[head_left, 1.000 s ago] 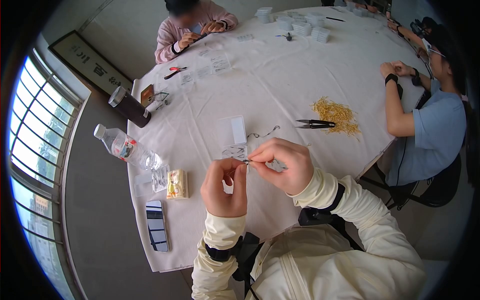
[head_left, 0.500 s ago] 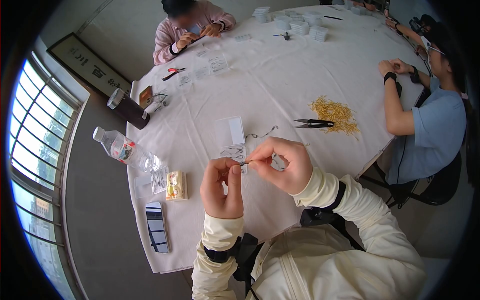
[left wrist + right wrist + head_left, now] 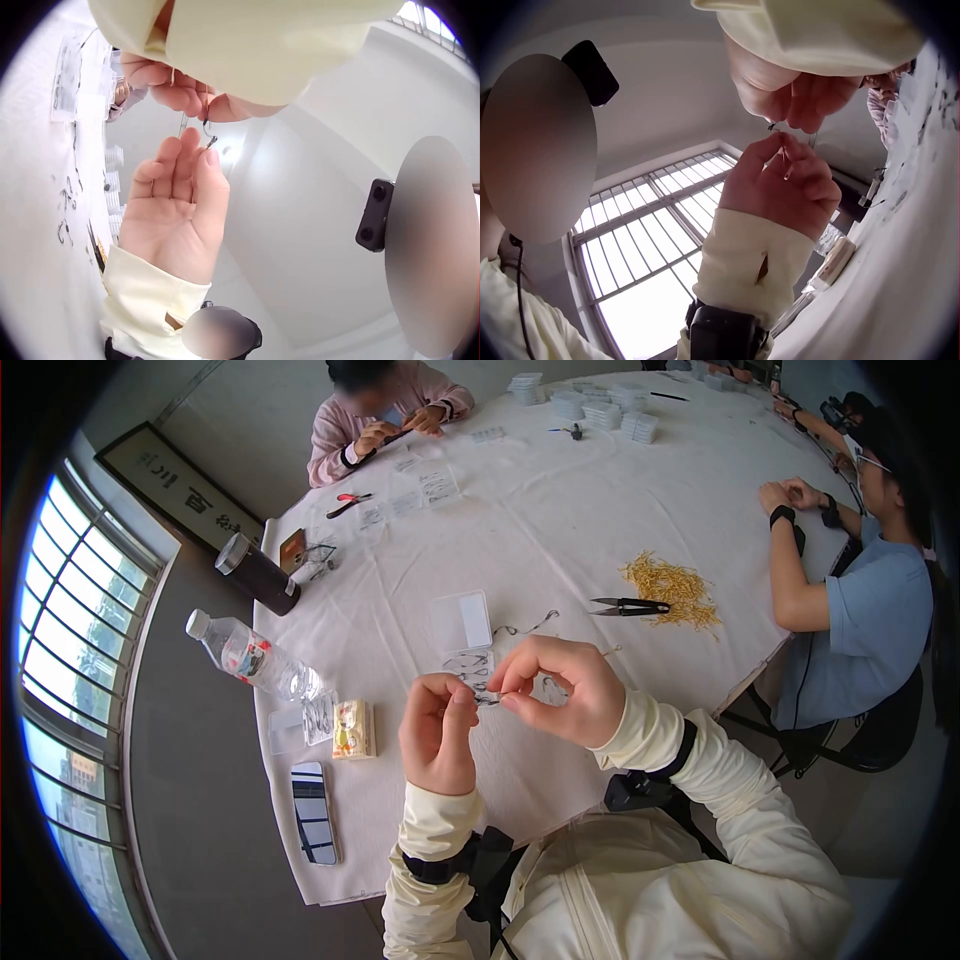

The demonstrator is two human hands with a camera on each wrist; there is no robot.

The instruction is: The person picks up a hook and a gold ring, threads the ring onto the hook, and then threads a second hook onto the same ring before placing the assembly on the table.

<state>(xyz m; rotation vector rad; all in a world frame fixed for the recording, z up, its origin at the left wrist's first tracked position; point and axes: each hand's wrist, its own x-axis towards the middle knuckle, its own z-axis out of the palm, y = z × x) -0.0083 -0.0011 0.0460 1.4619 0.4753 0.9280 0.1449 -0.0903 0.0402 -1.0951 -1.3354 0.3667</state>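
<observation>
Between my fingertips is a small dark hook [image 3: 209,133], curved like a fish hook, held up over the table. My left hand [image 3: 438,735] pinches one end of it between thumb and forefinger. A thin orange strand [image 3: 207,96] shows by the left fingers in the left wrist view. At the hook's other end, the thumb and forefinger of my right hand [image 3: 570,695] pinch its dark tip. Behind the hands lies an opened clear plastic box [image 3: 463,622] with dark looped pieces [image 3: 465,664] in it, partly hidden by the hands.
Black snips [image 3: 630,606] lie against a pile of golden strands [image 3: 672,588]. To the left are a water bottle [image 3: 250,652], a dark flask [image 3: 258,575], a tissue pack [image 3: 353,730] and a phone [image 3: 315,813]. Two people [image 3: 385,420] sit at the table; clear boxes [image 3: 603,416] stand far back.
The right fingertips have shifted slightly and parted a little, and more of the dark hook shows between the hands. The left hand has turned slightly and stays pinched.
</observation>
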